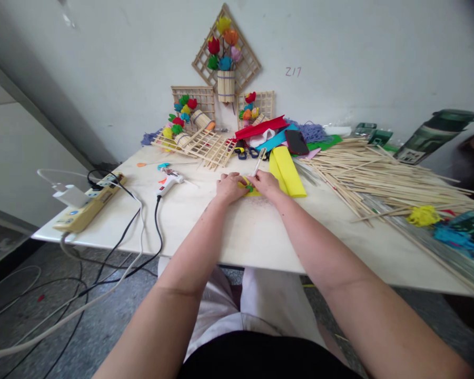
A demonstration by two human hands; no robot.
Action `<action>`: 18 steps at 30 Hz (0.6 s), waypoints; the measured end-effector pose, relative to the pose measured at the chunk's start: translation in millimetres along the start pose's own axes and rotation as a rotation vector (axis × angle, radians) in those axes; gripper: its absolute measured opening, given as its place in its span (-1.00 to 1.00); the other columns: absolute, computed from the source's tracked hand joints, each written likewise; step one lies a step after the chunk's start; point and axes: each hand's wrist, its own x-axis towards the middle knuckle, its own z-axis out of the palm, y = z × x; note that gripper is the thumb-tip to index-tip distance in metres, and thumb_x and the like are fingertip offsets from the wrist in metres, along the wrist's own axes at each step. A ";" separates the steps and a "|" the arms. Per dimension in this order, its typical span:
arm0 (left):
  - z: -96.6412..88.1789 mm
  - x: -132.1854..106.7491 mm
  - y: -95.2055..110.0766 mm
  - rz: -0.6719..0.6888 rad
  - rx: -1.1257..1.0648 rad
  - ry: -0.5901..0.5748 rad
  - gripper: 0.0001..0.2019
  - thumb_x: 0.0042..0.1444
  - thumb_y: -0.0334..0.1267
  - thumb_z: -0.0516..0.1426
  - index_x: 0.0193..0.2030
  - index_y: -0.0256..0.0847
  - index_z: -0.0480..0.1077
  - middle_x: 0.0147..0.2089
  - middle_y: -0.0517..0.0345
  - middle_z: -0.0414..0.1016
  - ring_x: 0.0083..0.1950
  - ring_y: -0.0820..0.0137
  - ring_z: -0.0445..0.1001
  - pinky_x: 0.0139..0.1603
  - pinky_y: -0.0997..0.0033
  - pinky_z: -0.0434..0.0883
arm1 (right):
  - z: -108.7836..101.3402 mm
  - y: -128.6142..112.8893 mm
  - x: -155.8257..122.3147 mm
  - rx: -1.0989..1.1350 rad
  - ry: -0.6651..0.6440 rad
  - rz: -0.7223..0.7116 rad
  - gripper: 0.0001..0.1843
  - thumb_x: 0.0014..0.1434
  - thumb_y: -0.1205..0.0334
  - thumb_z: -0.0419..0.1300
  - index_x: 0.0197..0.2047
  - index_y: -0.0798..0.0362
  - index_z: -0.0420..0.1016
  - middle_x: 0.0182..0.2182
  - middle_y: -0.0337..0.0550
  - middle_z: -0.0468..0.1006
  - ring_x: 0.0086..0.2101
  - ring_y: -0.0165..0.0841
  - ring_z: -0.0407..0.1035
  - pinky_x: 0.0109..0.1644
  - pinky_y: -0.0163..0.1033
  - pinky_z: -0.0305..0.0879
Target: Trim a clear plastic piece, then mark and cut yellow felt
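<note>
Both of my hands rest on the white table (245, 231), close together near its middle. My left hand (229, 187) and my right hand (265, 183) have their fingers curled and pinch a small yellow piece (253, 189) with a bit of green at its centre. A thin stick or pen (258, 162) lies just beyond the right hand. Folded yellow foam sheets (287, 171) lie right of it.
A glue gun (169, 181) and a power strip (89, 202) with cables lie at the left. Several wooden sticks (379, 176) spread over the right. Lattice frames with foam flowers (197, 131) stand against the wall, beside coloured sheets and a phone (296, 141).
</note>
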 end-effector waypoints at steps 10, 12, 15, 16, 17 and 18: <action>-2.1 -1.5 1.8 -0.001 0.011 -0.011 -0.74 -0.08 0.02 0.15 -0.22 0.09 0.47 0.16 0.33 0.29 0.13 0.14 0.19 0.07 0.10 0.24 | -1.4 -2.5 -2.3 -0.047 -0.011 -0.020 -0.57 0.17 -0.08 -0.02 -0.17 0.02 0.50 -0.25 -0.05 0.57 -0.25 -0.26 0.41 -0.29 -0.29 0.21; -1.7 -1.4 1.5 0.002 0.005 -0.007 -0.74 -0.07 0.01 0.15 -0.22 0.09 0.47 0.16 0.33 0.30 0.13 0.13 0.20 0.07 0.10 0.24 | -0.6 -2.2 -1.8 -0.057 -0.002 -0.030 -0.58 0.17 -0.08 -0.02 -0.17 0.02 0.50 -0.25 -0.05 0.57 -0.25 -0.26 0.42 -0.29 -0.30 0.21; -1.3 -1.3 1.4 -0.001 0.004 -0.006 -0.75 -0.08 0.00 0.16 -0.22 0.08 0.48 0.16 0.33 0.30 0.13 0.14 0.20 0.07 0.11 0.24 | -0.3 -2.2 -1.3 -0.081 0.007 -0.035 -0.57 0.18 -0.07 -0.02 -0.17 0.04 0.50 -0.25 -0.02 0.57 -0.25 -0.26 0.41 -0.29 -0.30 0.21; -1.3 -1.3 1.4 -0.002 0.004 -0.005 -0.75 -0.08 0.00 0.16 -0.23 0.09 0.48 0.16 0.34 0.30 0.12 0.14 0.20 0.07 0.12 0.24 | -0.5 -2.3 -1.1 -0.087 0.008 -0.035 -0.57 0.18 -0.07 -0.02 -0.17 0.05 0.50 -0.25 -0.01 0.57 -0.25 -0.26 0.41 -0.28 -0.30 0.21; -1.3 -1.3 1.4 -0.003 0.003 -0.003 -0.75 -0.09 0.00 0.16 -0.23 0.09 0.48 0.15 0.34 0.31 0.12 0.14 0.20 0.07 0.12 0.24 | -0.6 -2.3 -1.0 -0.092 0.010 -0.036 -0.57 0.18 -0.06 -0.02 -0.17 0.06 0.49 -0.25 -0.01 0.57 -0.25 -0.26 0.41 -0.28 -0.30 0.21; -1.3 -1.2 1.4 -0.003 0.001 -0.001 -0.75 -0.09 -0.01 0.16 -0.23 0.09 0.48 0.15 0.35 0.31 0.12 0.15 0.20 0.06 0.12 0.25 | -0.8 -2.3 -0.8 -0.095 0.010 -0.035 -0.57 0.18 -0.06 -0.03 -0.17 0.06 0.49 -0.25 0.00 0.57 -0.25 -0.26 0.41 -0.28 -0.29 0.20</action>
